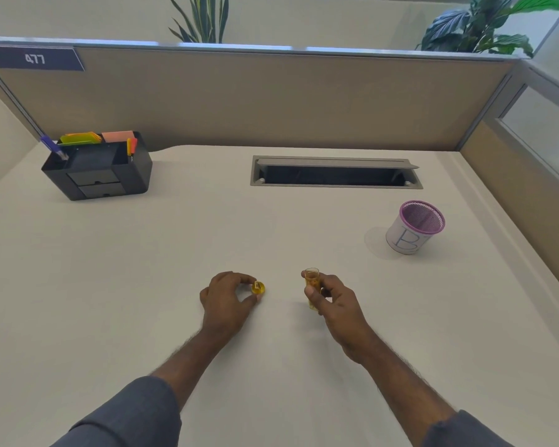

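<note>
My left hand pinches a small round yellow cap between thumb and forefinger, just above the white desk. My right hand grips a small amber transparent tube held upright, its open mouth at the top. The two hands are side by side near the middle of the desk, with a gap between the cap and the tube.
A pink mesh cup wrapped in paper marked "B" stands at the right. A black desk organiser with sticky notes and pens sits at the back left. A grey cable slot lies at the back, before the partition.
</note>
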A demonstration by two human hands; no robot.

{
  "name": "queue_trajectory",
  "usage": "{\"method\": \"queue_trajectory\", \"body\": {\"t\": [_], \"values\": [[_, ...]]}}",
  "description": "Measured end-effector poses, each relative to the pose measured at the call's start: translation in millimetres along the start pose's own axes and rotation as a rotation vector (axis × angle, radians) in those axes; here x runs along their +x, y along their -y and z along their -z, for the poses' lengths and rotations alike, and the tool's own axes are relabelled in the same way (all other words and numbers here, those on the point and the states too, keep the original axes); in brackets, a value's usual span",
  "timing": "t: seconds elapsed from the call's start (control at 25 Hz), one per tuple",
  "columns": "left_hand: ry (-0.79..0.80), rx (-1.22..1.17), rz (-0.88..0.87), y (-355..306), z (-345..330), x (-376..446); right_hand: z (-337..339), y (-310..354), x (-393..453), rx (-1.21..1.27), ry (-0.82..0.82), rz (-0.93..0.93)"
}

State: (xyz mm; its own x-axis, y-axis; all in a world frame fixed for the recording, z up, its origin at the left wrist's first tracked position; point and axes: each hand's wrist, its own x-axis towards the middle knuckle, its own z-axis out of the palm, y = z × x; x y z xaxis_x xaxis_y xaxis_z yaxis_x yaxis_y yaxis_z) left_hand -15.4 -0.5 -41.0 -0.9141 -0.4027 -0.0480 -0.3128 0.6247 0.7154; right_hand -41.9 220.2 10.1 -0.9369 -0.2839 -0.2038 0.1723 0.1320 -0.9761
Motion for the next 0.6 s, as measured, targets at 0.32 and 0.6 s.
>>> {"method": "queue_trajectory", "body": {"t": [0.32,0.6], "values": [[-0.049,0.019,-0.071,-11,10,-9,1,-2,-1,0.063,-0.066,0.045],[0.298,-0.422,-0.064,-99,7,-26,12,2,-6,0.172,-0.143,0.12]]}}
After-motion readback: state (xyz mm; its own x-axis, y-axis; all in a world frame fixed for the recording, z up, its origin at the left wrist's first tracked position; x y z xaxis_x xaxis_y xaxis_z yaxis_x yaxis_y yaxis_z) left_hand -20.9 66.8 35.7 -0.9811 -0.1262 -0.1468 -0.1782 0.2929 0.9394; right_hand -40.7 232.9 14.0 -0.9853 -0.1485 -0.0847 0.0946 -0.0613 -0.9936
